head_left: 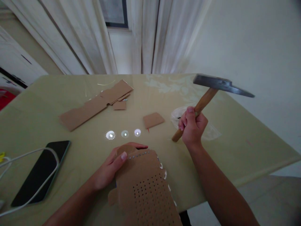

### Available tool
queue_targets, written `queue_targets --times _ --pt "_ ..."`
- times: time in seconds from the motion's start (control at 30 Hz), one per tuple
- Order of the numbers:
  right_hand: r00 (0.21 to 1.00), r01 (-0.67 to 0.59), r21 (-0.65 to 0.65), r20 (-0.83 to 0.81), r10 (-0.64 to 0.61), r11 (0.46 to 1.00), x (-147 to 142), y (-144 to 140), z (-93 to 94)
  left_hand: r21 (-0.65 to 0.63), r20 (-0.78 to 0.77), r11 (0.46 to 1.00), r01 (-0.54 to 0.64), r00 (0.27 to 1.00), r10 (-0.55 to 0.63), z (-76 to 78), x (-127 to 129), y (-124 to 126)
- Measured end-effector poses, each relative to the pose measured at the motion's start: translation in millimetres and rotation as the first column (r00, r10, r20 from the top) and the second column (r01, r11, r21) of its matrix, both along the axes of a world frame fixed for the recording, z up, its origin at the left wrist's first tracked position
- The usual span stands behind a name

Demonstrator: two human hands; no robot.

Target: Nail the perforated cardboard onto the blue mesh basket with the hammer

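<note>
So the right hand (193, 128) is closed tight around the wooden handle of a hammer (213, 91), raised off the table in the right-centre of the frame. The metal head sits up in the upper right, a bit motion-blurred, and the butt end of the handle pokes out below the fist, down and to the left.

Lower centre, the left hand (113, 168) lies flat-ish on a piece of perforated cardboard (145, 188), thumb on top and fingers curled over its far edge, pinning it to the table (246, 135). The cardboard is full of rows of small holes, and there's a line of little shiny dots along its far edge, right by the thumb. Can't tell what those dots are exactly.

Just beyond it, three bright light reflections (124, 134) sit in a row on the tabletop. A small cardboard square (153, 120) lies a bit right of those, and a crumpled clear plastic bag (207, 127) is behind the right hand.

Upper left of centre has a long cardboard strip (94, 106) with a few scraps. Lower left: a dark phone (41, 172) face up with a white cable (30, 188) looped across it.
</note>
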State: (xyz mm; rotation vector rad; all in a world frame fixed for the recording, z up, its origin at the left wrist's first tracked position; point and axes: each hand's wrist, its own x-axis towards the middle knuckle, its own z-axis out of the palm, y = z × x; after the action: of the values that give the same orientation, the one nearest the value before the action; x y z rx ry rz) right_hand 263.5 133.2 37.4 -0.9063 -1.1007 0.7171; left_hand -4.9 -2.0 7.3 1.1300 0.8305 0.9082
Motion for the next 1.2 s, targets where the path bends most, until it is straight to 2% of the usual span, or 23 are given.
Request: queue_targets --times 0.27,0.47,0.6,0.67,0.8,0.97,1.07,1.2 --pt "1.000 0.011 0.005 -0.005 -0.011 1.000 -1 -2 3.2 -0.099 -0.033 0.994 -0.041 0.999 0.038 1.3 1 -1" --pt "0.989 -0.143 -0.006 0.020 0.143 0.990 3 -4 3.4 -0.133 -0.031 0.988 -0.072 0.997 0.068 -0.2 2 -3" --pt "0.968 -0.244 -0.018 0.062 0.244 0.970 8 -6 1.7 -0.227 -0.048 0.963 -0.146 0.989 0.138 -4.8 2 -6" --pt "0.955 -0.284 -0.021 0.078 0.285 0.959 11 -7 0.4 -0.245 -0.048 0.958 -0.145 0.989 0.138 -5.6 2 -7" --pt "0.928 -0.351 -0.027 0.120 0.352 0.936 14 -9 -0.5 -0.231 -0.035 0.967 -0.112 0.994 0.107 -2.1 2 -5" --pt "0.901 -0.375 -0.078 0.204 0.383 0.924 14 -11 -3.0 -0.227 -0.045 0.964 -0.138 0.990 0.131 -1.0 2 -3" --pt "0.865 -0.403 -0.112 0.278 0.418 0.908 17 -11 -7.0 -0.210 -0.035 0.970 -0.122 0.993 0.117 -0.6 2 -1" --pt "0.758 -0.479 -0.150 0.427 0.493 0.865 20 -10 -2.5 -0.200 0.005 0.977 -0.073 0.997 0.076 3.8 3 2"
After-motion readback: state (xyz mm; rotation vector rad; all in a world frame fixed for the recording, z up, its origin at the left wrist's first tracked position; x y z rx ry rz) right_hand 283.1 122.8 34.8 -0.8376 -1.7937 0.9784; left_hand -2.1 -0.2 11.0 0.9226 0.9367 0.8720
